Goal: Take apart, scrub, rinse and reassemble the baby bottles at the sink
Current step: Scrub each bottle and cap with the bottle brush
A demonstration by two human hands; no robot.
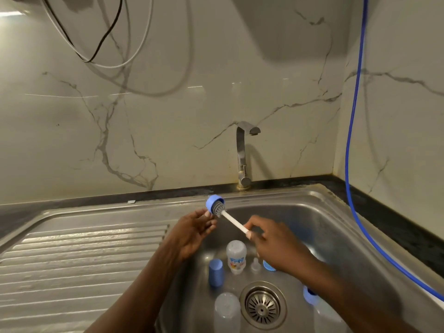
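Blue collar ring [212, 203] pinched by left hand [192, 234], brush bristles [219, 209] inside it, right hand [276, 246] pinching handle [234, 221], over sink basin [312, 224]

left hand [192, 233] holding blue collar [214, 204], brush [222, 211] inside

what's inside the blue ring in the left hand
The grey bristle head of the brush sits in the blue ring, its white handle running out to the right hand. The left hand holds the ring. The ring's wall hides the bristle tip.
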